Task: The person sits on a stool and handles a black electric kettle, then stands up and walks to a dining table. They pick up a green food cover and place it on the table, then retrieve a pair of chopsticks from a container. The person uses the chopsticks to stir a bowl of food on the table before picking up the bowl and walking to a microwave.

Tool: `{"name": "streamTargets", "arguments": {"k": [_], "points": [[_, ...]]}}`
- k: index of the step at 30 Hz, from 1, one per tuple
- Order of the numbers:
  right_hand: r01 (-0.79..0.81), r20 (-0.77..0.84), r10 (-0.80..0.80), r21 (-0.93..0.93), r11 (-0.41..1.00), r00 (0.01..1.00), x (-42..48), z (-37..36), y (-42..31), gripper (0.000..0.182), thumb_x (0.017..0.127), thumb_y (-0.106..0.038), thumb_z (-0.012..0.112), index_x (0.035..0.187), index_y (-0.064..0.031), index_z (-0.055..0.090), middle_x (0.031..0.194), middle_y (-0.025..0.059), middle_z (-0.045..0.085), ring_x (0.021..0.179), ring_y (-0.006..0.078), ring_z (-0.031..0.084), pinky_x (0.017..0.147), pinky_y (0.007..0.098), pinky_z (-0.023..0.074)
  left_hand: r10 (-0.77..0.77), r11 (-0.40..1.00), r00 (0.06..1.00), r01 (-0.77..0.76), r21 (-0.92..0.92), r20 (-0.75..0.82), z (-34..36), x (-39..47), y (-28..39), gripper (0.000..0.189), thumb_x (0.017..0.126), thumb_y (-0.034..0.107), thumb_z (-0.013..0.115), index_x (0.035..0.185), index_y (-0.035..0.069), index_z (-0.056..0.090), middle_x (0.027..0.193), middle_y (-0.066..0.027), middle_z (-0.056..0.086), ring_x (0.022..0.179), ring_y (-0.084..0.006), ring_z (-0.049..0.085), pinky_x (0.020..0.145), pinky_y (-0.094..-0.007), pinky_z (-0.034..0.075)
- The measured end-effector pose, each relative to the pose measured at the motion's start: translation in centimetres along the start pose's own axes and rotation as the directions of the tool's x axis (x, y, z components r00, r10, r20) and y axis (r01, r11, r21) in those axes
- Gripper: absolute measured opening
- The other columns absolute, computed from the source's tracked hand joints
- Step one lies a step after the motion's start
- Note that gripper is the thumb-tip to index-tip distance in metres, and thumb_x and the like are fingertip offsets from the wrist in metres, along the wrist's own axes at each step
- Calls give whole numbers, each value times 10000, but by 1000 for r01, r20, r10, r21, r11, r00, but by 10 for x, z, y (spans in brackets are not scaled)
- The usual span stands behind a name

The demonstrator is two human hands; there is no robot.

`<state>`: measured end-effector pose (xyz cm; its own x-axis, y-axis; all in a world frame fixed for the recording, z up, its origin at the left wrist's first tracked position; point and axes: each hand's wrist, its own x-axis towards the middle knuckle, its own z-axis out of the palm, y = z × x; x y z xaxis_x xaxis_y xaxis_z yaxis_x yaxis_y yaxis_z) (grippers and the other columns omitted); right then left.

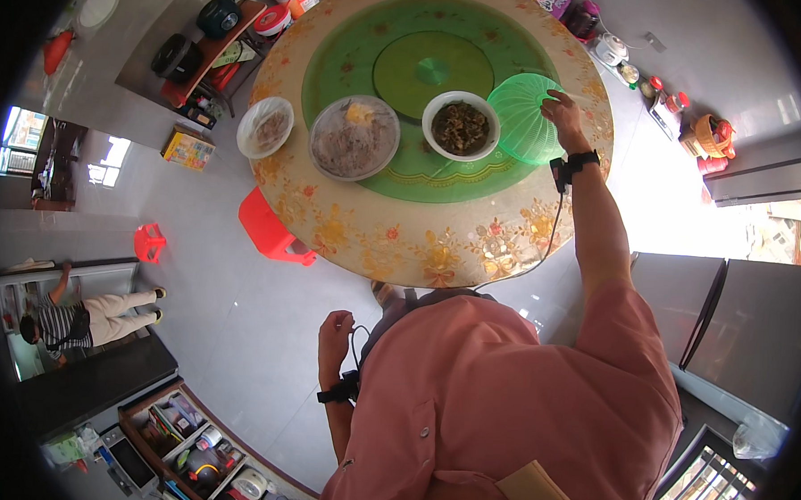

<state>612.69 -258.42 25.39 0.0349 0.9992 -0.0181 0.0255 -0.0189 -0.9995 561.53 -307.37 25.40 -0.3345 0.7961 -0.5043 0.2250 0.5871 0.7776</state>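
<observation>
My right hand (pixel 562 116) grips the top of a green plastic mesh food cover (pixel 527 121), which stands at the right part of the round table. Beside the cover, to its left, is a white bowl (pixel 459 155) of dark cooked food (pixel 463 128). Farther left lie a larger round dish under clear plastic wrap (pixel 355 141) and a smaller white bowl with a clear covering (pixel 265 129). My left hand (pixel 336 324) hangs low beside my body, away from the table, with its fingers curled; whether anything is in it I cannot tell.
The round table wears a flowered cloth (pixel 434 251) and a green turntable (pixel 432 70). A red plastic stool (pixel 267 227) stands at its lower left edge, and a smaller one (pixel 149 242) farther left. A person (pixel 96 317) in a striped top stands at the far left. A cable runs from my right wrist.
</observation>
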Motion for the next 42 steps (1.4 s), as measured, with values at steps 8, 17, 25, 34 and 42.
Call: {"name": "streamTargets", "arguments": {"k": [8,17,25,34,42], "points": [[-60,-257,-1,-231,971,966,-7,20,0,495,871,-185,606,1319,13,535,1103,165,672,946,231,666,784,341,556,-5,1000,1000,6,-18,9,0,3,2,245,942,168,615,1080,-32,645,929,-111,701,800,-173,649,735,-310,540],[-38,78,72,-373,927,994,-127,42,9,247,917,-156,586,1098,-9,668,776,111,692,678,191,654,657,366,535,-12,1000,995,11,18,95,8,20,15,244,961,152,563,1091,-35,647,911,-120,696,799,-176,654,736,-305,537],[-77,139,224,-663,745,965,-288,15,-21,169,872,-91,620,1020,-51,691,906,168,699,841,329,686,748,406,537,15,989,927,-68,129,376,40,35,44,229,984,164,547,1000,-32,664,847,-101,698,786,-169,671,742,-296,535],[-360,-297,216,-855,374,930,-537,-63,8,185,870,-100,611,1043,-47,654,971,159,677,928,357,660,808,448,533,6,895,563,-372,246,827,118,88,89,166,889,129,700,962,-5,635,690,-32,627,623,-88,573,582,-237,459],[-810,-644,496,-405,425,583,-784,33,31,271,825,-143,650,1087,-86,685,1029,167,705,982,364,666,858,451,538,-198,559,296,-749,356,934,180,66,82,174,939,164,652,933,-9,638,734,-33,650,638,-100,605,609,-254,493]]}}
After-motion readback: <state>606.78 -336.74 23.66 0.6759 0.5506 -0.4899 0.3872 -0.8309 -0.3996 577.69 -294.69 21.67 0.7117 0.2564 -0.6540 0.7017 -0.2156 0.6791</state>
